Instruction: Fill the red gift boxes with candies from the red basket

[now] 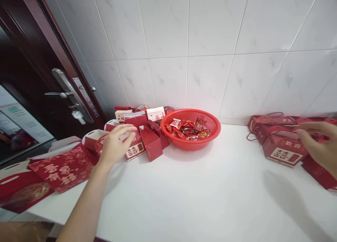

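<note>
My left hand (117, 143) is over the boxes left of the middle, its fingers curved and the thumb apart. Just beyond it stands a red candy box (134, 150) with a cream double-happiness label; whether the fingertips touch it I cannot tell. A plain red folded box (151, 143) leans beside that one. At the right edge, my right hand (319, 143) is partly cut off, with thumb and fingers apart. It is next to another red candy box (285, 149) with the same label, and no box shows in its grip.
A red plastic basket (191, 145) with several wrapped candies (188, 129) stands against the tiled wall (210, 77). More red boxes (64, 170) line the left side of the white table (184, 196). A dark door (34, 48) with keys is at far left.
</note>
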{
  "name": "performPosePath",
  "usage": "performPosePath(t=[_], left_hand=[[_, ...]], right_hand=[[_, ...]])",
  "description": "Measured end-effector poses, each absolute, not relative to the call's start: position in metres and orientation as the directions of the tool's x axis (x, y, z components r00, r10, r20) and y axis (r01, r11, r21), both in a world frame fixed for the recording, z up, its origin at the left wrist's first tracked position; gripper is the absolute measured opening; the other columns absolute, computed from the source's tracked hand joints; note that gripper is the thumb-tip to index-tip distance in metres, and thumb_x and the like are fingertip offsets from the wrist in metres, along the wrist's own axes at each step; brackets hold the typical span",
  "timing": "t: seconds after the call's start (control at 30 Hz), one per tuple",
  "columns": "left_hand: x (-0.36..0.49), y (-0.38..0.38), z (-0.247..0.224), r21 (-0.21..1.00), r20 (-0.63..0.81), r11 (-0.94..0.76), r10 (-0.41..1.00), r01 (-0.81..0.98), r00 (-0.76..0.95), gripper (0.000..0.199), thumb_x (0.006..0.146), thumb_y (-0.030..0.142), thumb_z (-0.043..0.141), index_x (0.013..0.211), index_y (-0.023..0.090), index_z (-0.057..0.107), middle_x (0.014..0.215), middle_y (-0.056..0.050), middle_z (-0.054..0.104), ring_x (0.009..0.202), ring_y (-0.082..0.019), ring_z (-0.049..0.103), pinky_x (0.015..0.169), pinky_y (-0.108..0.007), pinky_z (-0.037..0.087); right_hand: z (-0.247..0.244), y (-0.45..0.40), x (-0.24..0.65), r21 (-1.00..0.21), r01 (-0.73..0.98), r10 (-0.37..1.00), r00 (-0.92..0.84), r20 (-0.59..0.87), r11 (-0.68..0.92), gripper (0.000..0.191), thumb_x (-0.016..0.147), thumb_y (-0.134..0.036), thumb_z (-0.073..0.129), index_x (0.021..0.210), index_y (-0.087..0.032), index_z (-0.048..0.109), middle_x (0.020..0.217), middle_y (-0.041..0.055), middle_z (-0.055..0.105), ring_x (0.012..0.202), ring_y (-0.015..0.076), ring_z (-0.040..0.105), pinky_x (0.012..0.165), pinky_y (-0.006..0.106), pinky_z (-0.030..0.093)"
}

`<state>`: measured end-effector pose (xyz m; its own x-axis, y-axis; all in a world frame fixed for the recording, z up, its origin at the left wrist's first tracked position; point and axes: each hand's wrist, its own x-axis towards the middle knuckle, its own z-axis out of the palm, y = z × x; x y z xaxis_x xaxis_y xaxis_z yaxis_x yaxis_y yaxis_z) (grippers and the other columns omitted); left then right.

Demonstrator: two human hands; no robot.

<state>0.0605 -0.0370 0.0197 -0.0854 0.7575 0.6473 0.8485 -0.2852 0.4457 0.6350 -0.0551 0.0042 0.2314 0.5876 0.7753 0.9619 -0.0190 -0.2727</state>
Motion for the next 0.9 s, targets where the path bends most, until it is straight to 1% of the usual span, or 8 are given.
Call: performPosePath(t=[0.1,0.2,0.33,0.43,0.6,0.73,0.83,0.9], left_hand=[[0.037,-0.035,0.021,0.406,0.542,0.032,0.797,0.913,-0.269,0.022,0.086,0.031,0.057,0.095,0.017,0.072,0.096,-0.008,0.072,0.093,-0.029,0.066,0.088,-0.042,0.050],[0.028,-0.037,0.023,0.365,0.393,0.180,0.860,0.914,-0.326,0.026,0.088,0.029,0.053,0.097,0.016,0.073,0.074,-0.004,0.068,0.081,-0.028,0.066,0.078,-0.040,0.049],[0.027,-0.052,0.038,0.368,0.276,0.251,0.890,0.896,-0.362,0.022,0.084,0.023,0.053,0.085,0.018,0.075,0.063,-0.002,0.067,0.066,-0.022,0.063,0.068,-0.032,0.046],[0.030,-0.073,0.053,0.371,0.369,0.241,0.848,0.897,-0.381,0.022,0.081,0.027,0.054,0.078,0.022,0.075,0.059,-0.001,0.067,0.061,-0.022,0.062,0.062,-0.031,0.044],[0.058,-0.103,0.061,0.407,0.574,-0.067,0.795,0.911,-0.198,0.022,0.074,0.028,0.057,0.082,0.026,0.077,0.074,0.002,0.075,0.061,-0.018,0.065,0.061,-0.028,0.047],[0.110,-0.101,0.045,0.219,0.668,-0.473,0.710,0.854,0.222,0.026,0.084,0.023,0.051,0.087,0.021,0.077,0.073,0.000,0.070,0.055,-0.012,0.059,0.054,-0.024,0.045],[0.147,-0.091,0.027,0.097,0.716,-0.658,0.567,0.747,0.407,0.029,0.088,0.016,0.048,0.089,0.018,0.076,0.067,0.001,0.063,0.051,-0.009,0.054,0.052,-0.022,0.042],[0.163,-0.084,0.015,0.059,0.756,-0.711,0.490,0.701,0.434,0.028,0.088,0.013,0.048,0.090,0.017,0.075,0.068,0.001,0.061,0.052,-0.008,0.053,0.050,-0.021,0.040]], right_hand=[[0.011,-0.061,0.558,-0.365,0.876,0.679,0.061,0.732,0.315,0.014,0.082,-0.036,0.059,0.089,-0.026,0.066,0.084,0.0091,0.073,0.073,0.0240,0.068,0.066,0.036,0.050],[0.002,-0.062,0.503,-0.356,0.757,0.717,-0.208,0.665,0.549,0.012,0.088,-0.032,0.054,0.088,-0.026,0.065,0.088,0.0070,0.073,0.077,0.0223,0.069,0.070,0.035,0.052],[-0.009,-0.059,0.462,-0.338,0.641,0.689,-0.436,0.579,0.690,0.016,0.094,-0.027,0.050,0.094,-0.025,0.065,0.097,0.0064,0.073,0.081,0.0211,0.069,0.076,0.036,0.053],[-0.007,-0.059,0.444,-0.371,0.572,0.669,-0.496,0.554,0.732,0.017,0.097,-0.024,0.048,0.095,-0.024,0.065,0.095,0.0055,0.072,0.080,0.0197,0.067,0.074,0.034,0.053],[0.001,-0.064,0.413,-0.518,0.411,0.661,-0.473,0.582,0.750,0.022,0.098,-0.029,0.052,0.117,-0.023,0.061,0.095,0.0048,0.069,0.075,0.0164,0.065,0.072,0.031,0.053],[0.009,-0.074,0.385,-0.554,0.265,0.596,-0.547,0.588,0.789,0.034,0.100,-0.037,0.050,0.129,-0.021,0.059,0.084,0.0028,0.067,0.065,0.0132,0.057,0.065,0.026,0.048],[0.013,-0.081,0.374,-0.545,0.313,0.592,-0.656,0.468,0.778,0.034,0.103,-0.041,0.043,0.114,-0.020,0.067,0.070,-0.0003,0.062,0.054,0.0105,0.048,0.055,0.024,0.037],[0.012,-0.084,0.375,-0.464,0.451,0.634,-0.664,0.397,0.763,0.038,0.103,-0.041,0.042,0.090,-0.019,0.070,0.062,-0.0004,0.058,0.051,0.0100,0.042,0.053,0.025,0.030]])
